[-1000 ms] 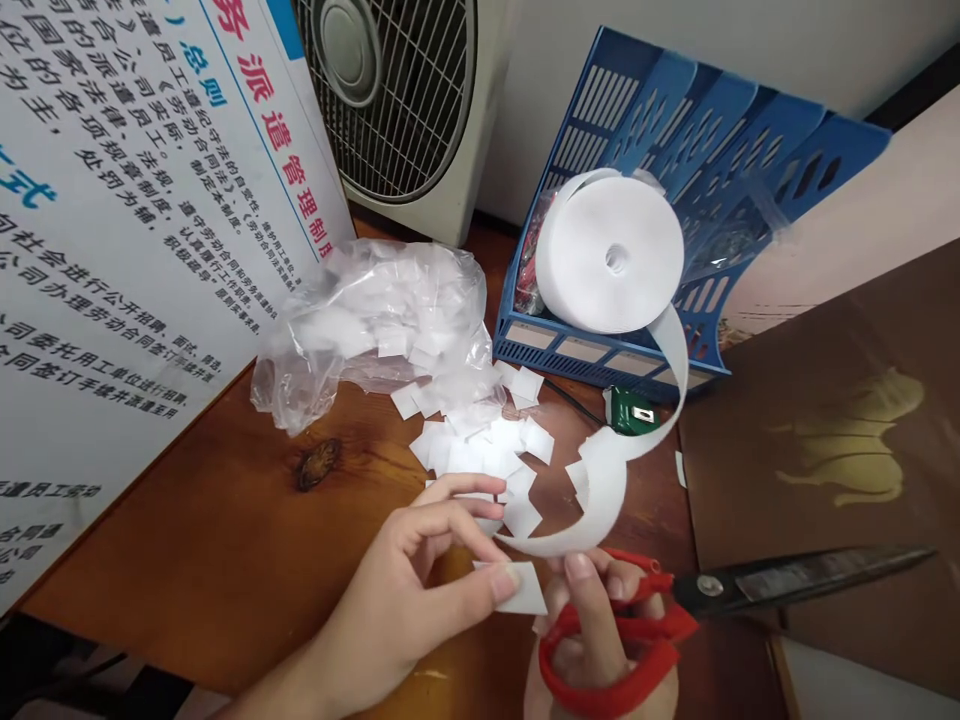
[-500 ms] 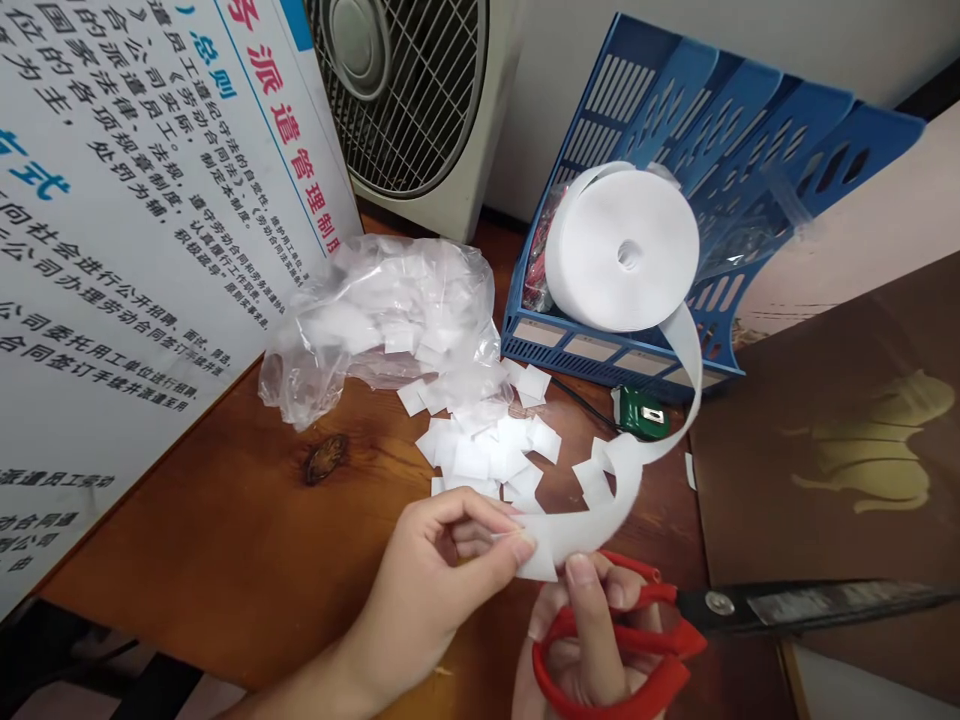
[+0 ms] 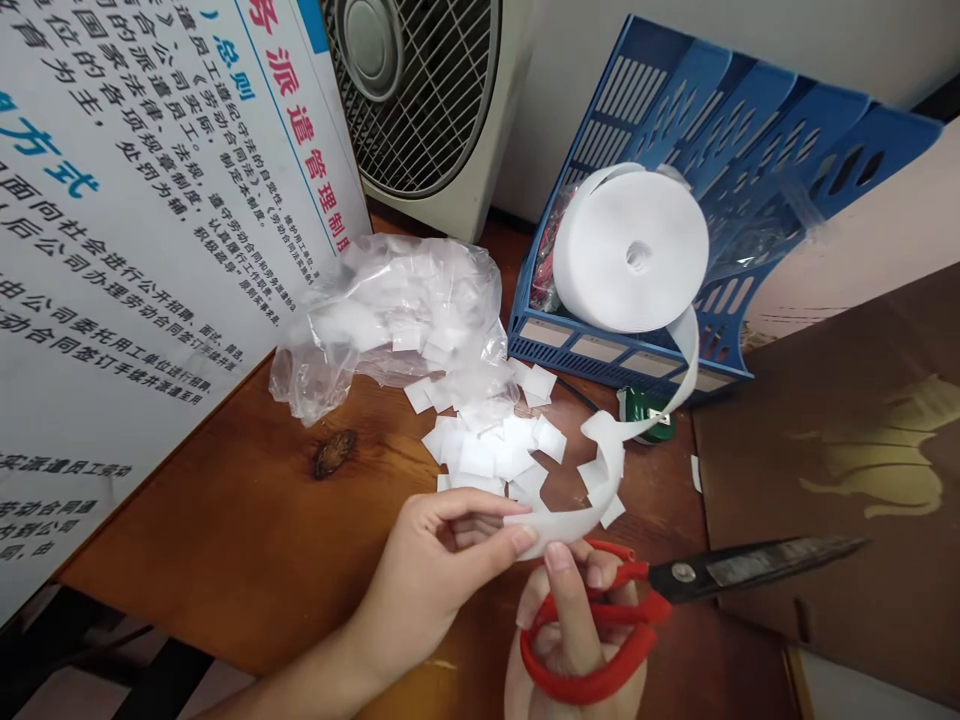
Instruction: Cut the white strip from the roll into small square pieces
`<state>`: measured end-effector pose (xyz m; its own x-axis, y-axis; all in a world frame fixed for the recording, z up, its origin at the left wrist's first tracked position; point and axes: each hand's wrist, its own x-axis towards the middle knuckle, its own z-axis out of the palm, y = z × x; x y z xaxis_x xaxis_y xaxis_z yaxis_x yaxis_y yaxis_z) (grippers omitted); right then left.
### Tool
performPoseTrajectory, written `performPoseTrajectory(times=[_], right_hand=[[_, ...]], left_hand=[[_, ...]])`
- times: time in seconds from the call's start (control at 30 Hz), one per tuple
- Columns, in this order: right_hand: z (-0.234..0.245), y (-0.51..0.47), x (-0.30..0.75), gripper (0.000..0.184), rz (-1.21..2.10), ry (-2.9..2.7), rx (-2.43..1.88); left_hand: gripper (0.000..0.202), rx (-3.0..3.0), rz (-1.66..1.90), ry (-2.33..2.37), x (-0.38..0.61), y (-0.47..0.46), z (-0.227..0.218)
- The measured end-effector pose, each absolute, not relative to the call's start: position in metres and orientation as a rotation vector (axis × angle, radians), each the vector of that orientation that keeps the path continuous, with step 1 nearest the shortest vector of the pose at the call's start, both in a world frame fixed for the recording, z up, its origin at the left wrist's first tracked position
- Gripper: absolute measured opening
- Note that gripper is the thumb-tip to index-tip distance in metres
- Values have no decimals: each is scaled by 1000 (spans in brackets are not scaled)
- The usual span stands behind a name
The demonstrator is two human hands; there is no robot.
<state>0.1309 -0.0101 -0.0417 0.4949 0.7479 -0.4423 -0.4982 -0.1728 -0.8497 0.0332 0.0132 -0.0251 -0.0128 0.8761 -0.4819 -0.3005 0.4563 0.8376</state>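
White strip (image 3: 571, 526) — end between left fingers (image 3: 501, 551), right fingers (image 3: 571, 600) alongside

A: What does the top edge cut off?

B: The fan (image 3: 412, 95) loses its upper part, and the sign (image 3: 176, 240) runs out past the top and left edges, its smallest print unreadable

A: And the hands?

B: The left hand (image 3: 442, 565) covers part of the strip (image 3: 559, 530) with its thumb, and the right hand (image 3: 574, 615) is partly behind the scissors (image 3: 667, 590); the bottom edge crops both arms

A: The rack (image 3: 757, 100)?

B: The roll (image 3: 667, 235) hides much of its inside, and the labels (image 3: 650, 363) are too small to read

A: The squares (image 3: 480, 455)?

B: They overlap, and those in the bag (image 3: 315, 390) blur through plastic, past counting
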Motion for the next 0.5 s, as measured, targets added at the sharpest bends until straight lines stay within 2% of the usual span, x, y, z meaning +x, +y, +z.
performPoseTrajectory(times=[0.23, 0.5], right_hand=[[-43, 1, 146, 34, 1117, -329, -1273], [-38, 13, 136, 35, 1054, -300, -1230]], left_hand=[[6, 553, 1048, 1239, 30, 16, -24], [19, 200, 1151, 1129, 45, 16, -27]])
